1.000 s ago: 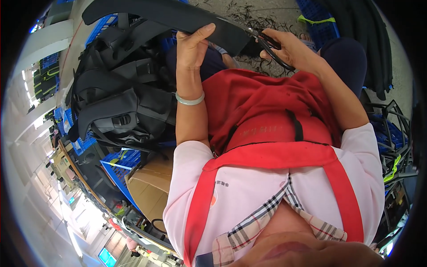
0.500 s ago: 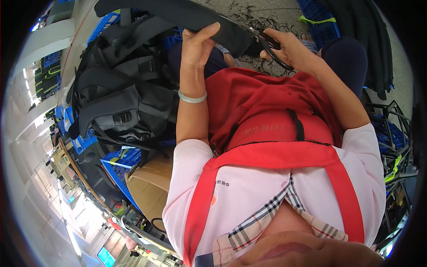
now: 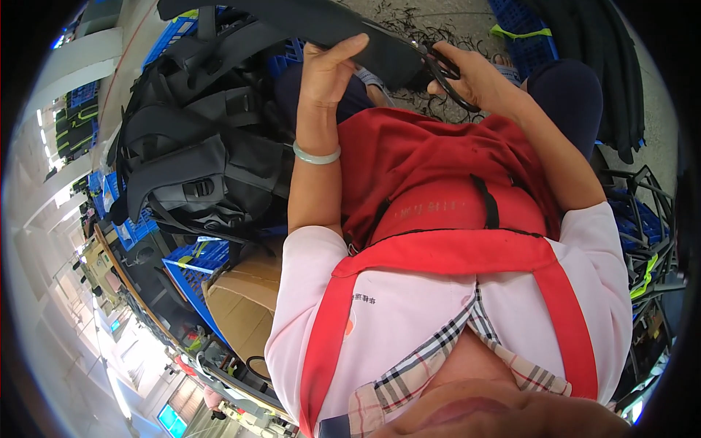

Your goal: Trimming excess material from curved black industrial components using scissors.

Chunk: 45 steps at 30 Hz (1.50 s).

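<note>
My left hand is closed on a long black padded fabric piece, thumb on top, fingers underneath and hidden. The piece stretches from the upper left toward my right hand. In my right hand is a pair of scissors with black handles, the fingers through the loops. The blades point toward the edge of the black piece, close to its right end; whether they touch it I cannot tell. A red apron covers my lap below both hands.
A heap of black straps and buckled bag parts lies at my left. Beside it stand a cardboard box and a blue crate. Black scraps litter the floor. More black fabric hangs at the right near another blue crate.
My left hand and the black piece have shifted slightly to the right. The scissors' blades have swung a little against the piece's edge; my right hand stays nearly in place.
</note>
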{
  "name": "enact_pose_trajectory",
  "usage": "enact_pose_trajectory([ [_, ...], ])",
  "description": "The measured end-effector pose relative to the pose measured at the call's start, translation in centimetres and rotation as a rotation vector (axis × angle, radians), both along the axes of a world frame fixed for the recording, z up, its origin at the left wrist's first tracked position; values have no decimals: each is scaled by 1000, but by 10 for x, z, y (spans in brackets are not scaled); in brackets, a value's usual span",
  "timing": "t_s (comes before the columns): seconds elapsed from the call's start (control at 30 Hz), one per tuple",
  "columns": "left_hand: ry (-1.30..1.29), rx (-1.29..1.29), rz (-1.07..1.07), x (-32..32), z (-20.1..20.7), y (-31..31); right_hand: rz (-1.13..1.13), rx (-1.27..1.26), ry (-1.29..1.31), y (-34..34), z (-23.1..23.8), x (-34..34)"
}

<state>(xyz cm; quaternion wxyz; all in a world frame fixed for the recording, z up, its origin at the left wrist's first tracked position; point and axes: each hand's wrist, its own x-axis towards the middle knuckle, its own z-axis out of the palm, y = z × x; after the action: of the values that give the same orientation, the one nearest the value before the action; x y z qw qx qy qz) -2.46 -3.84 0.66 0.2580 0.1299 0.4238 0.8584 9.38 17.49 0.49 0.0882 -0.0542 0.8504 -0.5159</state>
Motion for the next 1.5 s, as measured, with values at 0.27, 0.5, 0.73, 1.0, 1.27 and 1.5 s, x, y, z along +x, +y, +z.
enact_pose_trajectory([
  [0.27, 16, -16, -45, 7, -2, 6, -63, 46, 17, -3, 0, 1],
  [0.5, -8, -64, -104, 18, 0, 13, -56, 118, 99, 0, -5, 1],
  [0.73, -114, -26, -10, 9, 5, 7, -79, 85, 156, -4, -10, 2],
  [1.0, -71, -3, -3, 11, -6, 10, 0, 93, 38, -7, 0, 2],
  [1.27, -79, 9, -18, 11, -5, 8, -100, 13, -95, -6, -19, 2],
  [1.5, -86, -1, -18, 8, -4, 5, -58, -48, -26, 1, -5, 2],
])
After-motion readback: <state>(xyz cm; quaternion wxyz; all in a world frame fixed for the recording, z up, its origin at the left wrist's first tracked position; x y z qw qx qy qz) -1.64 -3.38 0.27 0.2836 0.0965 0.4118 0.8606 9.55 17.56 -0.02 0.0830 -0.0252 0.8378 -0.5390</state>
